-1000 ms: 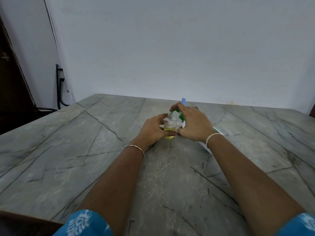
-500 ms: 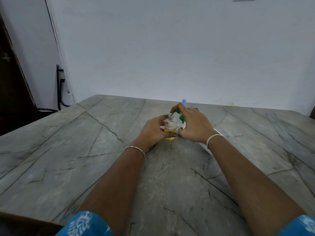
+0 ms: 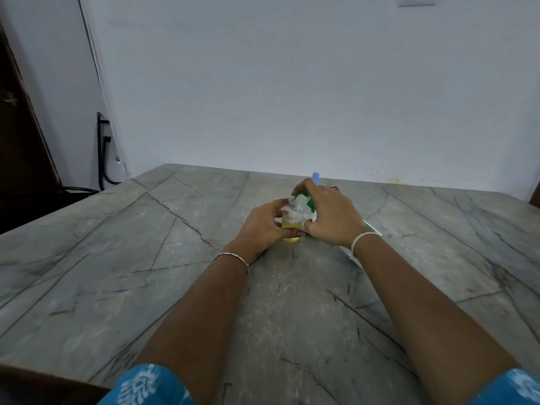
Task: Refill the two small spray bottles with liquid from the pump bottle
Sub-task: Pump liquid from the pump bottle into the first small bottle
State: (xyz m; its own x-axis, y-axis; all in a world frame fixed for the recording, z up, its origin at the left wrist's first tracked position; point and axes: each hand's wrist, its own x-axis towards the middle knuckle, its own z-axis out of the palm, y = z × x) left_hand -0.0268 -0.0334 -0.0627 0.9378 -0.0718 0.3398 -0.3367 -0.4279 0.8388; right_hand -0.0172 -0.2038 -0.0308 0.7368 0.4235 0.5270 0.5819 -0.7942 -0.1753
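A small clear spray bottle [image 3: 292,219] with its cap off stands upright on the grey stone table [image 3: 146,258], holding yellow liquid in its lower part. My left hand [image 3: 264,226] grips it from the left side. My right hand [image 3: 330,217] covers the pump bottle and presses on its green pump head [image 3: 305,200], whose spout sits over the small bottle's open neck. Most of the pump bottle is hidden under that hand; a white part of it [image 3: 371,229] shows by my wrist. A blue object [image 3: 315,177] pokes up just behind my right hand.
The table runs back to a white wall [image 3: 292,83]. Black cables [image 3: 102,153] hang in the corner at the left, beside a dark door [image 3: 20,127]. Only one small spray bottle is visible.
Almost nothing has moved. Both hands stay in place around the small bottle and the pump head; the level of yellow liquid looks about the same.
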